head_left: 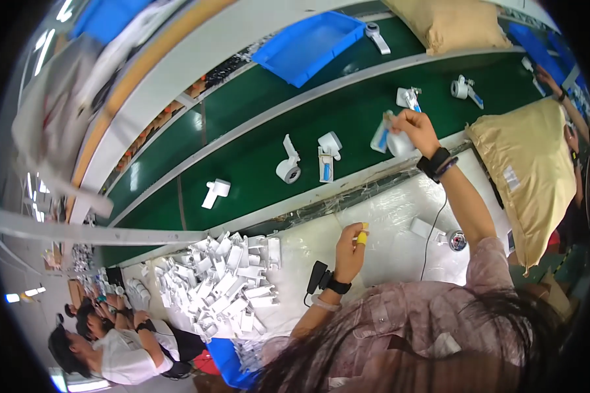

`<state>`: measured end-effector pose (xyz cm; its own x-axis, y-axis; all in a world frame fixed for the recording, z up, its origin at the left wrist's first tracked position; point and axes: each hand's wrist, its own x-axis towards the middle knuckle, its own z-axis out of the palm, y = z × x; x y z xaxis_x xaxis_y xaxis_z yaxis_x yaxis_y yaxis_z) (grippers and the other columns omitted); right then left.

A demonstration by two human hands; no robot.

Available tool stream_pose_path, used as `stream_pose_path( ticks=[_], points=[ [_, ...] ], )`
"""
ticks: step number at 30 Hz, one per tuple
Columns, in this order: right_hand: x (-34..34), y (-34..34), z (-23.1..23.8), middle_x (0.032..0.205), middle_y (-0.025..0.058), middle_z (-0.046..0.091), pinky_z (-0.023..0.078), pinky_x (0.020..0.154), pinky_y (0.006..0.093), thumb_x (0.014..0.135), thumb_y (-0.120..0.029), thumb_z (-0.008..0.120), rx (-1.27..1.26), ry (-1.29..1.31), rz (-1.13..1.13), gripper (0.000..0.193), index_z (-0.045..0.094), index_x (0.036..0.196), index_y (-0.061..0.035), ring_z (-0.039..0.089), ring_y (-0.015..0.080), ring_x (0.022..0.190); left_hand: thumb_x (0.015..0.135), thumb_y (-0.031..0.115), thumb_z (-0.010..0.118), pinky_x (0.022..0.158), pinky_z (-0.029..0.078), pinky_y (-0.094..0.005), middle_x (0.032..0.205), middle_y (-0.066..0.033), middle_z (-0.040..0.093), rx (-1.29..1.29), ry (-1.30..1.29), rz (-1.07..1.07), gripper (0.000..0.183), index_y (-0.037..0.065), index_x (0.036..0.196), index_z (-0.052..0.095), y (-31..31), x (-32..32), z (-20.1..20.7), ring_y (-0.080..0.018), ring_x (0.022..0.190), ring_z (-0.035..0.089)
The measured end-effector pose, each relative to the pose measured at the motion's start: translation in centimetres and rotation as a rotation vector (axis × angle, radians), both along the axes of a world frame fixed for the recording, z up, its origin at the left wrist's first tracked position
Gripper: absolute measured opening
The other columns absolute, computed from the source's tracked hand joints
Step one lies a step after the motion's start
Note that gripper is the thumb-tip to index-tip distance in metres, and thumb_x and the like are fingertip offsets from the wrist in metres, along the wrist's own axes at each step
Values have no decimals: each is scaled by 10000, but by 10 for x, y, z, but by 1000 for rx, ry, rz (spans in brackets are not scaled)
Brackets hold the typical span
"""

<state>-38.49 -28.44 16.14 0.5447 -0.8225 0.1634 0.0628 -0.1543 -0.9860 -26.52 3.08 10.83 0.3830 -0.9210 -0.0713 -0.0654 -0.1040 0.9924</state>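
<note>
My right hand (413, 128) is raised over the green conveyor belt, its fingers pinched on a white appliance housing (400, 145) with a round head and a handle with blue inside; motion blurs it. Just beyond lies a similar housing (410, 98). My left hand (351, 249), with yellow finger covers, hovers above the plastic-covered table (318, 259). Its fingers are curled together and nothing shows in them. To its left is a heap of white plastic parts (219, 278). Another white housing (432, 230) with a round end lies on the table below my right forearm.
More white housings, one pale with blue inside (326, 164), another (288, 167), lie along the belt (242, 160). A blue tray (311, 46) stands on the far side. Tan sacks (528, 170) are at right. Co-workers sit at lower left; another person's hand (549, 80) reaches in at right.
</note>
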Motion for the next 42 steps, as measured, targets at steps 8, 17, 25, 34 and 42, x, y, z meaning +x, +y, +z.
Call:
stream_pose_path(
  ticks=[8, 17, 25, 34, 42],
  points=[
    [-48, 94, 201, 701, 25, 638, 490, 607, 214, 873, -107, 661, 10, 339, 574, 171, 607, 755, 3, 641, 87, 645, 944, 8, 481, 803, 497, -282, 1147, -103, 591, -120, 64, -182, 289, -5, 1232, 505, 39, 0, 33, -176, 925, 637],
    [-78, 170, 366, 696, 69, 656, 516, 615, 220, 856, -92, 689, -164, 706, 506, 160, 647, 763, 31, 649, 108, 660, 1020, 223, 416, 807, 496, -289, 1198, -121, 580, -300, 333, -374, 348, 21, 1299, 466, 33, -7, 88, -189, 970, 622],
    [-86, 223, 237, 717, 33, 650, 470, 721, 253, 877, -112, 681, -122, 346, 453, 186, 646, 722, -15, 595, 107, 722, 907, 128, 616, 972, 432, -364, 1374, -108, 464, -436, 186, -349, 628, 72, 1456, 315, 50, -4, 90, -224, 1245, 488],
    [-57, 278, 119, 780, 27, 669, 470, 683, 226, 933, -167, 646, 107, 152, 583, 181, 665, 859, -3, 594, 70, 734, 877, 93, 655, 876, 499, -315, 1143, -92, 596, -95, 351, -317, 594, 28, 1413, 406, 87, -2, 86, -188, 1005, 606],
    [-81, 267, 83, 771, 56, 676, 494, 683, 248, 958, -139, 599, 270, 184, 645, 182, 667, 911, 24, 631, 106, 723, 930, 133, 607, 632, 497, -286, 989, -56, 613, 113, 508, -349, 351, 9, 1251, 539, 94, -7, 84, -132, 742, 587]
  ],
)
